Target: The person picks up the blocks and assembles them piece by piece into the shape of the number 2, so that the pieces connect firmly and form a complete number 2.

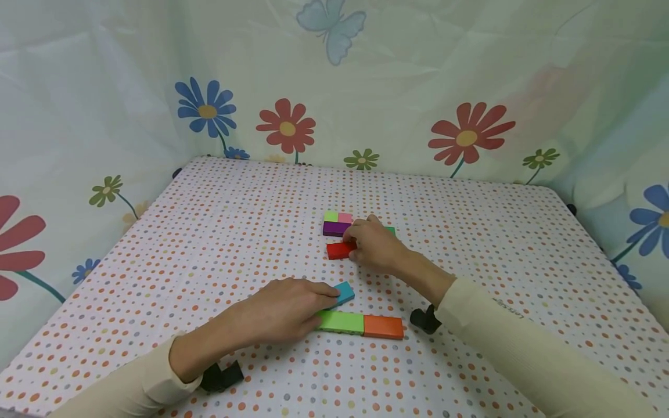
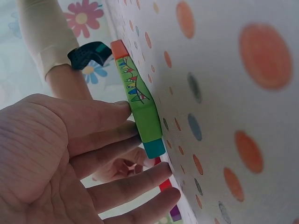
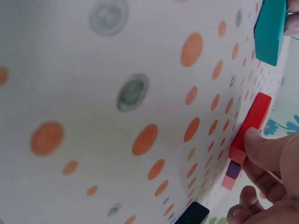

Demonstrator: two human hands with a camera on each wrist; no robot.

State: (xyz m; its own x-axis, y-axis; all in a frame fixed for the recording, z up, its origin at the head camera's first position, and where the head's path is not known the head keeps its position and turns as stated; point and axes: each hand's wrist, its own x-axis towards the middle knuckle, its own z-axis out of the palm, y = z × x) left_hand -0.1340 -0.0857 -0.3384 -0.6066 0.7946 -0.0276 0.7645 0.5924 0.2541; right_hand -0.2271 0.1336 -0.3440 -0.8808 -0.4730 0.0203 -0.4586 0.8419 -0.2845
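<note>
Red is the block (image 1: 340,250) I have under my right hand (image 1: 372,246): it lies flat on the dotted tablecloth (image 1: 230,232), just in front of the small cluster of lime, pink and purple blocks (image 1: 337,223), apart from them by a thin strip of cloth. My thumb presses its near end and my fingers curl over the far side, so I am pinching it rather than lifting it. A green block peeks out behind my knuckles; how it sits I cannot tell.

My left hand (image 1: 284,307) lies flat and relaxed, fingers straight, the tips resting on the teal block (image 1: 344,292) and along the green block (image 1: 341,321), which butts end to end with the orange block (image 1: 384,327).

To do this step well, I judge that I should keep the red block low and slide it, squaring its long edge to the purple face before closing the gap, since a skewed push could nudge the cluster out of line. The cloth looks soft, so dragging may bunch it; a light grip and slow approach should help.
</note>
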